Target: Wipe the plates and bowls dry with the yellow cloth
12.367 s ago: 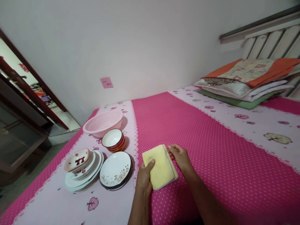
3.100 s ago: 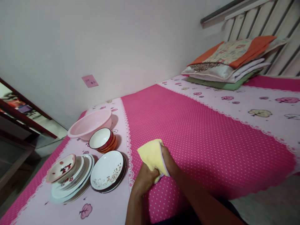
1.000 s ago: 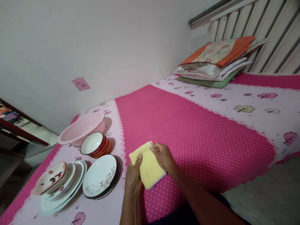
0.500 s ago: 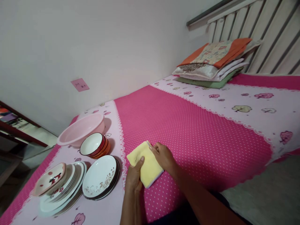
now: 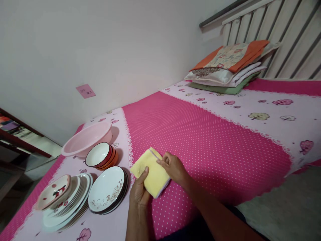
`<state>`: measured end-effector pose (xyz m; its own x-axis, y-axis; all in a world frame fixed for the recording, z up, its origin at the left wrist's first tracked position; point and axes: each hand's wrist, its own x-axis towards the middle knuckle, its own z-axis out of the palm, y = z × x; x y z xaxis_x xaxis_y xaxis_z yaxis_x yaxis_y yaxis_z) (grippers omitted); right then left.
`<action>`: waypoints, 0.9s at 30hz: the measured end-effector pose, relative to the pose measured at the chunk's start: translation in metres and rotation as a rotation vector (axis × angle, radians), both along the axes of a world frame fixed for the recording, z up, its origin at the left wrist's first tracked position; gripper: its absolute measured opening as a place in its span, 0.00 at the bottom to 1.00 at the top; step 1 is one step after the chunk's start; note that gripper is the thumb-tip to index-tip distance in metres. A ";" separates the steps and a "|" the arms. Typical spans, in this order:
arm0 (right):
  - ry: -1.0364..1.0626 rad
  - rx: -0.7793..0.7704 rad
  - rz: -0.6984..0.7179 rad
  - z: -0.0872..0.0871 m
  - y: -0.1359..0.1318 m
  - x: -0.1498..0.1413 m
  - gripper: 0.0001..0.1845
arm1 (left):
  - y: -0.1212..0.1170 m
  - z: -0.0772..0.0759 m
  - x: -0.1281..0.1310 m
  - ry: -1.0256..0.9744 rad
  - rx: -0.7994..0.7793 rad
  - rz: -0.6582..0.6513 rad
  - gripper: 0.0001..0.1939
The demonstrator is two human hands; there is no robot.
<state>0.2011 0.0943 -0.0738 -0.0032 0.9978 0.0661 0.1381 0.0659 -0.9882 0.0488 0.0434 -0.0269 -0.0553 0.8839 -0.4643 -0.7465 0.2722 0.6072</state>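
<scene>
A folded yellow cloth (image 5: 156, 177) with a pale edging is held between my two hands above the pink dotted bedspread (image 5: 200, 144). My left hand (image 5: 140, 189) grips it from below on the left, thumb pressed on top and the other fingers hidden beneath. At the upper right edge, my right hand (image 5: 173, 168) pinches the cloth between thumb and fingers. Left of my hands stands a stack of plates (image 5: 107, 189), the top one white with a floral pattern and dark rim.
Further left are more stacked plates (image 5: 80, 201) under an oval dish (image 5: 56, 190). Stacked bowls (image 5: 100, 155) stand by a pink basin (image 5: 86, 137). Folded cushions (image 5: 230, 67) lie near the slatted headboard (image 5: 283, 40). A pink note (image 5: 85, 91) sticks to the wall.
Both hands have shifted slightly left with the cloth, and the cloth has tilted a little. The dishes, basin and cushions have stayed in place.
</scene>
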 end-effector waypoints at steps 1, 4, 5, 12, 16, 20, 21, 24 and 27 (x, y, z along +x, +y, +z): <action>0.042 -0.010 0.015 0.001 0.001 0.001 0.16 | 0.000 0.001 0.000 0.007 0.009 0.017 0.38; 0.198 -0.081 0.170 0.004 0.000 0.003 0.24 | -0.002 0.002 -0.002 0.034 0.031 0.031 0.36; 0.250 -0.112 0.243 0.006 -0.001 0.004 0.27 | -0.002 0.002 -0.003 0.043 0.037 0.019 0.36; 0.484 -0.212 0.344 0.008 -0.002 0.008 0.33 | -0.001 0.000 -0.005 0.171 0.170 0.015 0.34; 0.515 -0.202 0.244 0.004 0.001 0.007 0.29 | 0.002 -0.004 -0.002 0.171 0.201 0.041 0.29; 0.545 -0.202 0.245 0.006 0.000 0.005 0.27 | 0.003 -0.007 -0.003 0.158 0.157 0.067 0.29; 0.564 -0.204 0.252 0.008 0.000 0.004 0.27 | 0.002 -0.006 -0.003 0.149 0.147 0.066 0.29; 0.634 -0.202 0.252 0.012 -0.002 0.001 0.31 | 0.000 -0.004 -0.003 0.108 0.157 0.002 0.25; 0.688 -0.195 0.232 0.014 -0.003 -0.001 0.35 | -0.002 -0.003 -0.001 0.098 0.168 -0.111 0.24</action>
<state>0.1998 0.0909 -0.0597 -0.2363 0.9704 -0.0492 -0.5112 -0.1673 -0.8430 0.0479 0.0419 -0.0299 0.0092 0.9517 -0.3070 -0.6525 0.2384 0.7193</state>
